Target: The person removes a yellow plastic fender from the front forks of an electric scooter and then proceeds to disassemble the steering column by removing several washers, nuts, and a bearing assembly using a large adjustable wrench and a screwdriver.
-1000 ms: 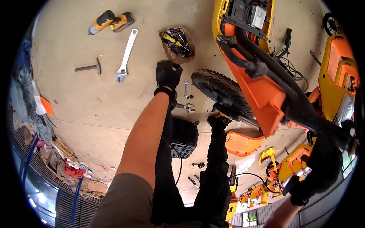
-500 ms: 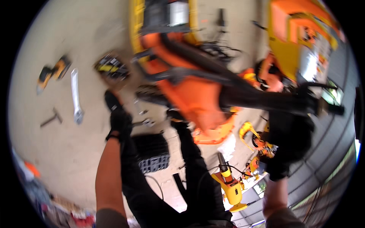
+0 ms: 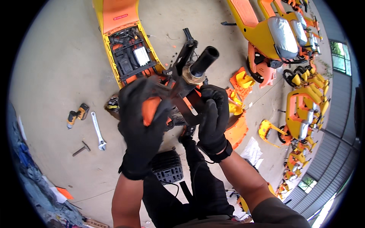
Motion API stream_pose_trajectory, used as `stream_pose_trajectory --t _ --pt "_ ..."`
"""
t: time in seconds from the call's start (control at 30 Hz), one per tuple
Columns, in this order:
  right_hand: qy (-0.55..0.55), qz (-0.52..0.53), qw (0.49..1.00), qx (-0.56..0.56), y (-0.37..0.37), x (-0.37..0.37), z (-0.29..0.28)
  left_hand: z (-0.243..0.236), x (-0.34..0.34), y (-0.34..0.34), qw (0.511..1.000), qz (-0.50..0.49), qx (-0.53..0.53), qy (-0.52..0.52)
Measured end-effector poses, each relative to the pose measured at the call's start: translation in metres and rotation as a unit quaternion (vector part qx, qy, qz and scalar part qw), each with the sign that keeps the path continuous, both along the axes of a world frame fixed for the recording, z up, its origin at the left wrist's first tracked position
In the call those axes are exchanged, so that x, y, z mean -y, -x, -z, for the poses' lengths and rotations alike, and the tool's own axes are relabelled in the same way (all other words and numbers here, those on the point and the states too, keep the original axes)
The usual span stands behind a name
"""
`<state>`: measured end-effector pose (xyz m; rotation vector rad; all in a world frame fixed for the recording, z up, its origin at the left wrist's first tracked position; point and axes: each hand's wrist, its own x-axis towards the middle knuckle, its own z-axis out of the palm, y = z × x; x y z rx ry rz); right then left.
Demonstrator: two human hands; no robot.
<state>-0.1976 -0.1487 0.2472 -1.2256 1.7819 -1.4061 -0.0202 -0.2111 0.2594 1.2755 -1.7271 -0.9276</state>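
Both my hands wear black gloves and hold an upended black steering-fork assembly (image 3: 204, 60) with a brass-coloured collar (image 3: 192, 77) around its tube. My left hand (image 3: 141, 125) is closed on its left part, next to an orange piece (image 3: 151, 109); its fingertips are slightly blurred. My right hand (image 3: 213, 119) has its fingers curled round the black bracket below the collar. Behind the assembly lies a yellow-and-orange scooter body (image 3: 118, 19) with its inner compartment uncovered. Much of the fork's lower part is hidden by my hands.
A cordless drill (image 3: 78, 114), adjustable wrench (image 3: 97, 130) and hammer (image 3: 80, 149) lie left. Partly hidden is a small parts box (image 3: 112, 104). A black crate (image 3: 167, 169) sits by my legs. Several scooters (image 3: 300, 108) and loose orange panels (image 3: 235, 129) stand or lie right.
The fork assembly has swung upright toward the middle. My right hand has moved from far right to beside my left hand, which has risen onto the assembly. The view has shifted right.
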Motion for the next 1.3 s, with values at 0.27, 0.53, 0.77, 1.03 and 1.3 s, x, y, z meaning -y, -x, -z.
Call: stream_pose_trajectory --t 0.27,0.53,0.77,1.03,1.3 --pt "0.044 -0.02 0.987 -0.151 0.009 -0.001 0.015 -0.01 0.028 0.058 0.996 0.076 -0.038 -0.029" --pt "0.051 0.008 0.99 -0.128 0.009 0.006 0.003 -0.024 0.041 0.059 0.987 0.084 -0.023 -0.136" --pt "0.056 0.009 0.99 -0.13 0.01 0.007 0.002 -0.026 0.041 0.062 0.985 0.074 -0.023 -0.151" --pt "0.055 0.014 0.993 -0.107 0.008 0.004 0.007 -0.025 0.033 0.064 0.988 0.085 -0.025 -0.128" --pt "0.068 0.005 0.991 -0.117 0.008 0.007 0.007 -0.024 0.026 0.06 0.99 0.047 -0.051 -0.122"
